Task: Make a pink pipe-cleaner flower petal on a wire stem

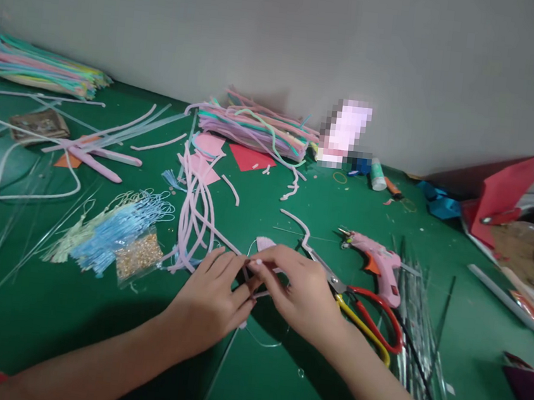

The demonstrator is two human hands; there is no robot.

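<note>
My left hand and my right hand meet above the green table, fingertips close together. Both are closed on a pale pink fuzzy stem, mostly hidden by the fingers. A light pink piece shows just beyond my right fingers. Beyond my left hand lies a loose bunch of pale pink stems. Scissors with red and yellow handles rest beside my right hand, and a pink glue gun lies behind them. A bag of gold beads is left of my left hand.
Blue tassels lie at the left. Bundles of coloured stems sit by the wall. Clear sticks spread at the right, near a red folded card. A glue stick stands towards the back.
</note>
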